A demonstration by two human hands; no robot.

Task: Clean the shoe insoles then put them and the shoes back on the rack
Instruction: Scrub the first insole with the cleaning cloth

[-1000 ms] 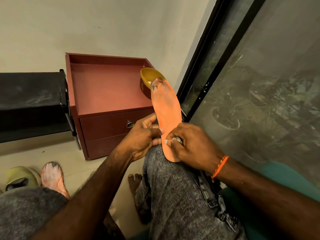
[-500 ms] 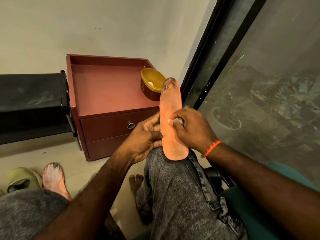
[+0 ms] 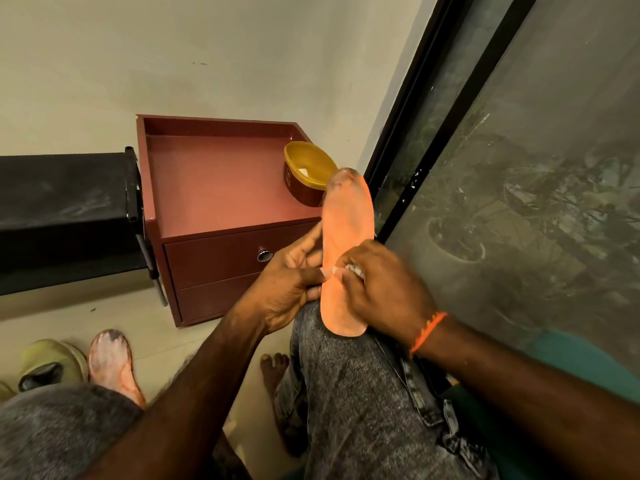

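On the raised knee, the orange insole [image 3: 347, 237] stands lengthwise, toe away, left hand [image 3: 291, 289] gripping its edge, right hand [image 3: 377, 289] pinching a wipe [image 3: 352, 269].

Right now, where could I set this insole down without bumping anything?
The red cabinet top is bare left of the yellow tub in its right corner. Floor at lower left is crowded by the second insole and a green shoe.

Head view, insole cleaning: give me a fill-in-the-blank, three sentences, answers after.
1. The orange insole is propped on the person's ____.
2. The yellow bowl sits on top of the red ____.
3. The second insole lies on the ____, beside a green shoe.
The left hand holds the insole's edge; the right hand pinches a small wad against it.
Answers: knee; cabinet; floor
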